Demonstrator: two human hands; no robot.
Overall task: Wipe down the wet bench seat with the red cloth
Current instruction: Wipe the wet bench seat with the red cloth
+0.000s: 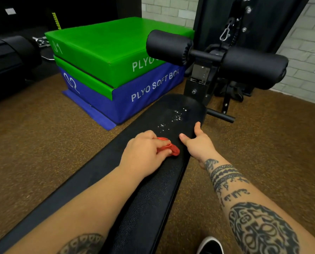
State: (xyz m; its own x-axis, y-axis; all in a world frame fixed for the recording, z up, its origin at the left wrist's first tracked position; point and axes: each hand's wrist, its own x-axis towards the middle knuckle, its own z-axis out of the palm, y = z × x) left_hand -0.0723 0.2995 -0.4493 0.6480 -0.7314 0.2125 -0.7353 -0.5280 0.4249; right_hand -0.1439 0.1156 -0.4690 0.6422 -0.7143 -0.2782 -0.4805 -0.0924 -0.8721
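Bench seat (147, 198) is running its long axis from near-left to far-right, w/ the rounded end pointing toward the roller pads (253, 66). Red cloth (173, 150) is lying bunched on the seat approx. mid-length, its visible part poking out across the pad toward the R edge. Left hand (143, 153) is gripping it, fingers curling over the wad and pressing down. Right hand (198, 143) is resting on the R edge just beside the cloth, thumb and forefinger spread wide; its other fingers are hiding over the side. Water droplets (173, 116) are sitting just ahead of both hands, btwn them and the rounded end. L side: plyo boxes (116, 52) are crowding the far end; contact can't be told. R side: brown floor (263, 134) is giving open room. Shoe (210, 245) is showing beside the near R edge.
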